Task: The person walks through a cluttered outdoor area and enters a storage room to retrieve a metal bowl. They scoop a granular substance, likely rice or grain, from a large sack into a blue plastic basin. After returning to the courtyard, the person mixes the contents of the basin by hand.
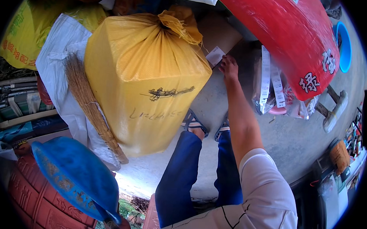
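I find the right hand (229,68) above the floor, reaching forward with its fingers bent. The fingertips are at the right-hand edge of a white card (214,55); from my remote post I cannot tell whether they are clamped on it or merely touching. I cannot make out the left hand, so its state cannot be told.

The card is just beside the upper right side of a large yellow sack (150,125), in front of a sheet of brown cardboard (222,32). The sack stands upright on the grey floor (280,137), its neck gathered and tied at the top, its front bearing dark handwritten marks. A straw broom (88,96) leans along its left side, over a white woven sack (57,55). A yellow-green bag (21,33) is at the far left.

To the right of the hand, I note clear plastic packets (256,83) with white printed strips, beside a large red bag (277,36). A bright blue basin (346,52) is beyond that bag, well apart from the hand. At lower left, a soiled blue pan (76,175) sits against a red-brown vessel (41,190) with raised decoration. The wearer's sandalled feet (197,131) are near the yellow sack's base.
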